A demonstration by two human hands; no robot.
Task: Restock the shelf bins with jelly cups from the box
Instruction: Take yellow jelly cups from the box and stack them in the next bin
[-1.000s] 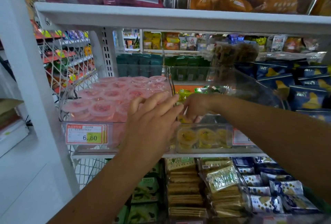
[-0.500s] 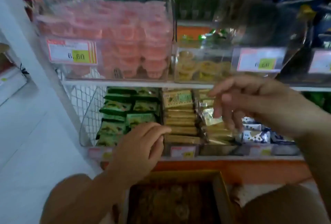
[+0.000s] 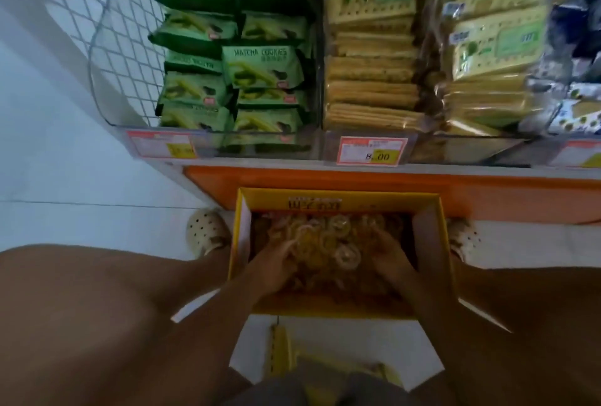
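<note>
A yellow cardboard box [image 3: 338, 199] stands open on the floor against the shelf's base, between my knees. It holds a heap of yellow jelly cups [image 3: 340, 243]. Both my hands are down inside it. My left hand [image 3: 276, 264] digs into the left side of the heap with its fingers curled round some cups. On the right side my right hand [image 3: 388, 254] lies on the heap, fingers bent over cups. The picture is blurred, so the exact hold is hard to make out. The upper shelf bins are out of view.
Right above the box, the bottom shelf holds green matcha cookie packs [image 3: 260, 67] and tan cracker packs [image 3: 370, 80] behind price tags [image 3: 370, 152]. An orange shelf base [image 3: 487, 197] runs behind the box. A wire mesh panel [image 3: 123, 32] closes the shelf's left end. Pale clogs [image 3: 206, 231] flank the box.
The view has dropped from the upper bins to the floor box. Both hands came down from the shelf into the box and now sit in the jelly cups.
</note>
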